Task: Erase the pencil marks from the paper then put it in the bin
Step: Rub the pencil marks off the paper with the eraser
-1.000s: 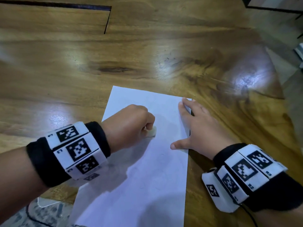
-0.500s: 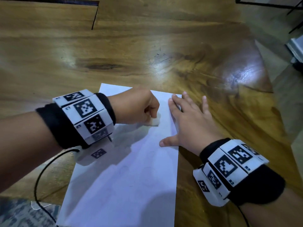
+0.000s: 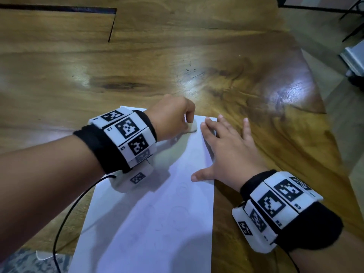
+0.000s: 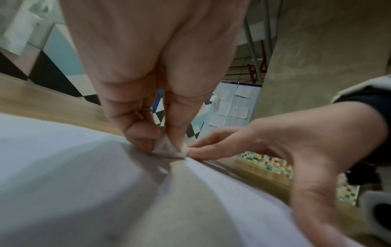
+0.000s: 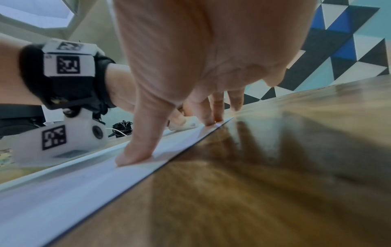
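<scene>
A white sheet of paper (image 3: 149,223) lies on the wooden table (image 3: 118,66), with faint pencil circles on its lower half. My left hand (image 3: 173,119) pinches a small white eraser (image 3: 192,126) and presses it on the paper near its far edge. In the left wrist view the eraser (image 4: 169,148) sits between thumb and fingers against the sheet (image 4: 63,167). My right hand (image 3: 226,150) lies flat with spread fingers on the paper's right edge, holding it down. The right wrist view shows the thumb and fingertips (image 5: 135,155) pressed on the paper (image 5: 84,177).
The table's angled right edge (image 3: 315,95) drops to the floor. A black cable (image 3: 65,223) runs from my left wrist across the table's near left. A dark slot (image 3: 112,26) cuts the tabletop at the far left. No bin is in view.
My left hand has slid the eraser away from me, from the middle of the sheet to near its far edge. The right hand stays flat on the paper's right edge.
</scene>
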The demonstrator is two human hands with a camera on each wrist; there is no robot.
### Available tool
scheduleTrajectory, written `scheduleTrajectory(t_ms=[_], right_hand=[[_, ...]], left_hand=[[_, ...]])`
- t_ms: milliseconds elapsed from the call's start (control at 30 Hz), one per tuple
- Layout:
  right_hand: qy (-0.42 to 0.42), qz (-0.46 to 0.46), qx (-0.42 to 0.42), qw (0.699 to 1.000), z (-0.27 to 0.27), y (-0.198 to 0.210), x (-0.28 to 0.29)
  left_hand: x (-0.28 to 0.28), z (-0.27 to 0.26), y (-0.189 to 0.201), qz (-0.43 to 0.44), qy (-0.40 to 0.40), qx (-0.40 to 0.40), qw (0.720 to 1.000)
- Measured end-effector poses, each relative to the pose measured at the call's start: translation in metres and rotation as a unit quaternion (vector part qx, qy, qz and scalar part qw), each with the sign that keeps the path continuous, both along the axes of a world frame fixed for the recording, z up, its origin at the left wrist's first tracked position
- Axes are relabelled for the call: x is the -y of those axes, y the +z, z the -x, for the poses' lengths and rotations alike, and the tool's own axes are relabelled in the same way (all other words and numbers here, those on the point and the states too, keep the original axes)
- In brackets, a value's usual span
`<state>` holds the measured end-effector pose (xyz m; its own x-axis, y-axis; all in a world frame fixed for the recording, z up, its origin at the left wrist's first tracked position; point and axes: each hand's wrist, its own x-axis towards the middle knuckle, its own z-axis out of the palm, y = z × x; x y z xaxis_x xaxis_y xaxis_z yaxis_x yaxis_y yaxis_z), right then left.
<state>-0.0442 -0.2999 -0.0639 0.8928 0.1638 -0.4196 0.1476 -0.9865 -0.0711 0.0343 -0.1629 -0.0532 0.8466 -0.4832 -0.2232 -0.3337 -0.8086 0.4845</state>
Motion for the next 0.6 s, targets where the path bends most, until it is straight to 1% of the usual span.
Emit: scheduleTrajectory(t_ms=[33, 133, 167, 200, 300, 333, 400, 500, 533, 600], right_hand=[[0.001, 0.0, 0.002, 1.0, 0.0, 0.0, 0.0], [0.0, -0.001, 0.005, 1.0, 0.0, 0.0, 0.0], [-0.002, -0.002, 0.005, 1.0, 0.0, 0.0, 0.0], [-0.002, -0.002, 0.005, 1.0, 0.0, 0.0, 0.0], [0.001, 0.003, 0.006, 1.0, -0.001, -0.001, 0.0], [0.002, 0.006, 0.006, 1.0, -0.001, -0.001, 0.0], [0.004, 0.008, 0.006, 1.0, -0.001, -0.001, 0.001], [0.002, 0.001, 0.007, 1.0, -0.001, -0.002, 0.001], [0.002, 0.0, 0.006, 1.0, -0.001, -0.002, 0.001], [0.006, 0.004, 0.0, 1.0, -0.001, -0.002, 0.001]], left_hand=[[0.002, 0.003, 0.001, -0.002, -0.006, 0.0, 1.0], [-0.001, 0.019, -0.001, -0.025, -0.082, -0.032, 0.996], [-0.002, 0.02, -0.001, -0.031, -0.096, -0.039, 0.994], [-0.002, 0.018, 0.0, -0.03, -0.094, -0.035, 0.995], [0.007, 0.002, 0.001, -0.011, -0.014, 0.009, 1.0], [0.01, 0.0, 0.001, -0.01, 0.001, 0.018, 1.0], [0.009, 0.005, -0.001, -0.014, -0.017, 0.007, 1.0], [0.001, 0.021, -0.003, -0.026, -0.085, -0.041, 0.995], [0.0, 0.021, -0.001, -0.028, -0.092, -0.047, 0.994], [0.003, 0.01, 0.002, -0.026, -0.071, -0.022, 0.997]])
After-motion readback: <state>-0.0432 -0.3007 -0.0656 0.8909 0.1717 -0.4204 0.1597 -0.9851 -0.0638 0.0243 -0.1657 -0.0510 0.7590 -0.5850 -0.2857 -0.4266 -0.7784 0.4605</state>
